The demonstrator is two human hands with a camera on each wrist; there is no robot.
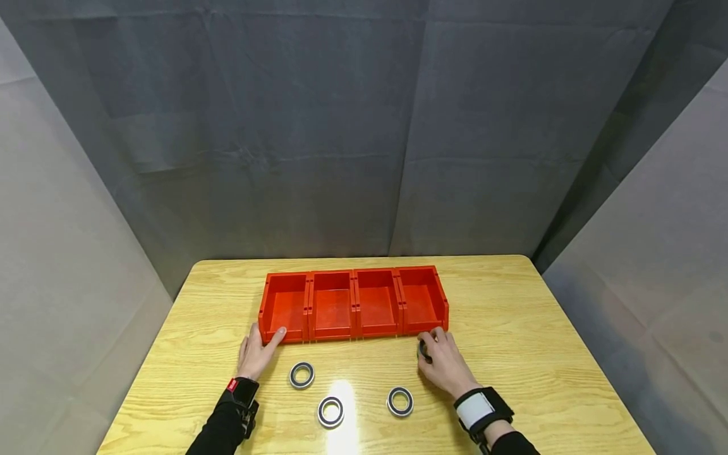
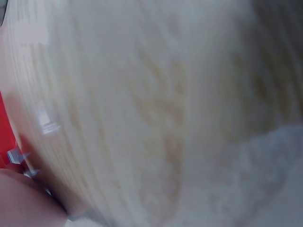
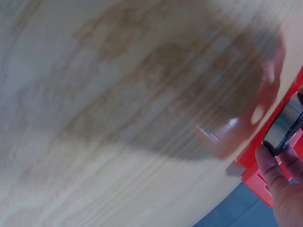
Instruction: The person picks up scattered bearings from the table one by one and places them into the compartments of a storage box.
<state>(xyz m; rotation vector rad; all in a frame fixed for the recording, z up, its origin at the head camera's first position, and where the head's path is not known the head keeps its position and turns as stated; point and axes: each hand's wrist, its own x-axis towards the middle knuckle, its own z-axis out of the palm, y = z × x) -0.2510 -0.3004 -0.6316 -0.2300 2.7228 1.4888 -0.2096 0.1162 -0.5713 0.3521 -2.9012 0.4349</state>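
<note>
A row of red bins [image 1: 332,335] stands on the wooden table, its compartments open at the top. At the bins' front left corner rests my left hand [image 1: 257,355], thumb over the front rim and fingers along the outer side. My right hand [image 1: 446,365] pinches a ball bearing [image 3: 284,125] near the front right corner of the bins. The held bearing is tilted on edge, its metal outer ring showing in the right wrist view. Three more bearings lie flat between the hands: one on the left [image 1: 301,375], one at the middle [image 1: 330,412], one towards the right [image 1: 400,402].
The pale wooden table [image 1: 540,354] has rounded far corners. A dark grey cloth [image 1: 318,139] hangs behind it, with light cloth walls [image 1: 74,253] on both sides. Light glares off the tabletop near the front middle.
</note>
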